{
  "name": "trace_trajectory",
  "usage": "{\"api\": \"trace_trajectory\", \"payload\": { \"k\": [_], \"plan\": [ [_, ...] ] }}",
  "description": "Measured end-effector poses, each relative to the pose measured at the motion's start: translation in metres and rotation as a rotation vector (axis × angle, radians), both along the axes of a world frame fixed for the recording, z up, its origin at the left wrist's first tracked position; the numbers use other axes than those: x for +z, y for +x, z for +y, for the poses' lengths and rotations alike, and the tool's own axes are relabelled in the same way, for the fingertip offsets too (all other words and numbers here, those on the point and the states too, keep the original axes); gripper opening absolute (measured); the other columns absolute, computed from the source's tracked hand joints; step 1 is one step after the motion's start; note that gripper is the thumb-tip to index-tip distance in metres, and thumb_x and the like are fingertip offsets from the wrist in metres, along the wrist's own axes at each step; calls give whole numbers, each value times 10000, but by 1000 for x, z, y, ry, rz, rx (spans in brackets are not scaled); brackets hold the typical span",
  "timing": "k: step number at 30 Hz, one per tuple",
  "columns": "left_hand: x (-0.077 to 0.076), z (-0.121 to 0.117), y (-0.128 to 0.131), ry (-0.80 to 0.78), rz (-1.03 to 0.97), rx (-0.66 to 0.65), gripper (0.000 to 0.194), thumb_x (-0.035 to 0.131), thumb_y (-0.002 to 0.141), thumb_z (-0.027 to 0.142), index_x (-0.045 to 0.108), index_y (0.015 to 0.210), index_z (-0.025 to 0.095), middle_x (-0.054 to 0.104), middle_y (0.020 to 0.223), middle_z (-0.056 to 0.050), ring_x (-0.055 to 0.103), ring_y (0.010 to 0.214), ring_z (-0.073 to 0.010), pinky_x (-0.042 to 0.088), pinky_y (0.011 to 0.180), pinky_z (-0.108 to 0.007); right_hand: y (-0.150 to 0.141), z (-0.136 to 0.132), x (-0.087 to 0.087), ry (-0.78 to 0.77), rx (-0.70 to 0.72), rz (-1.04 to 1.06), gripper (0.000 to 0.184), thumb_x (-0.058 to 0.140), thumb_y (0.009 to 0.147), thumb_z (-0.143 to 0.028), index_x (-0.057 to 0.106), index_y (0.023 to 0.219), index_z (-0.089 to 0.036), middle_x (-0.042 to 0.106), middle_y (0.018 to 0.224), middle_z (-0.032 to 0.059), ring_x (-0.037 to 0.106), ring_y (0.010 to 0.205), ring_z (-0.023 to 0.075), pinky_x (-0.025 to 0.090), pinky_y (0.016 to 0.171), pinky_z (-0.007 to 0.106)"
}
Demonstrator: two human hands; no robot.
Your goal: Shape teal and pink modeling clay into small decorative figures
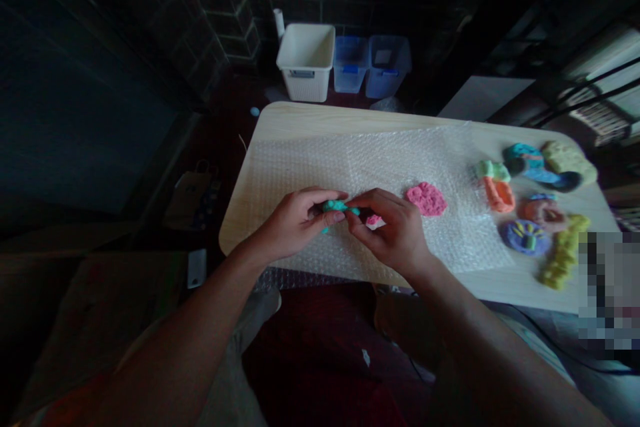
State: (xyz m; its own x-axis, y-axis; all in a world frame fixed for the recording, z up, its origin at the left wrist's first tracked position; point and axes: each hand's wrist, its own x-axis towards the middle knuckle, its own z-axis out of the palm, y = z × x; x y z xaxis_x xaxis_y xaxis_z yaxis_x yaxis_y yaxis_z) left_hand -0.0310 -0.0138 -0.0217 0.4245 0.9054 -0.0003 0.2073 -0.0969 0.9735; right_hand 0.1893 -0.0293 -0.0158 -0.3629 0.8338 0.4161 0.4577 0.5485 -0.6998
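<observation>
My left hand (293,221) pinches a lump of teal-green modelling clay (334,205) between thumb and fingers, just above the bubble wrap. At its right end my right hand (393,227) grips the same clay with thumb and forefinger. A small bit of the green shows below my left thumb. Under my right hand lies a small pink piece (373,219), partly hidden by the fingers. To the right of that hand a flat, bumpy pink clay shape (427,199) rests on the bubble wrap (390,160).
Several coloured clay figures stand at the table's right side, among them an orange and green one (499,193), a purple disc (525,237) and a yellow strip (565,253). Beyond the wooden table (300,117) are a white bin (306,63) and two bluish plastic boxes (387,67).
</observation>
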Motion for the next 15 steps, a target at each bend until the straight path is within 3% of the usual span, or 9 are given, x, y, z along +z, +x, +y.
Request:
{"api": "trace_trajectory", "payload": {
  "k": [7, 11, 15],
  "plan": [
    [2, -4, 0, 40, 41, -41, 293, 746, 966, 351, 797, 1211, 198, 812, 1200, -120, 766, 1042, -239, 611, 863, -349, -4, -2, 0, -90, -63, 2, 74, 684, 888, -227, 748, 898, -191, 752, 802, 58, 647, 649, 164, 497, 623, 319],
    [3, -6, 1, 47, 68, -65, 270, 737, 975, 346, 806, 1197, 208, 818, 1160, -110, 766, 1015, -236, 605, 841, -342, -7, -5, 0, -301, -96, 71, 110, 691, 847, -278, 738, 853, -179, 689, 700, 24, 537, 541, 114, 418, 517, 282],
    [1, -3, 0, 75, 72, -30, 288, 720, 992, 361, 805, 1229, 221, 813, 1199, -114, 765, 1053, -238, 608, 869, -346, -12, -6, -1, -497, -46, 270, 104, 677, 819, -283, 713, 793, -190, 641, 674, 4, 501, 561, 111, 395, 495, 264]
  ]
}}
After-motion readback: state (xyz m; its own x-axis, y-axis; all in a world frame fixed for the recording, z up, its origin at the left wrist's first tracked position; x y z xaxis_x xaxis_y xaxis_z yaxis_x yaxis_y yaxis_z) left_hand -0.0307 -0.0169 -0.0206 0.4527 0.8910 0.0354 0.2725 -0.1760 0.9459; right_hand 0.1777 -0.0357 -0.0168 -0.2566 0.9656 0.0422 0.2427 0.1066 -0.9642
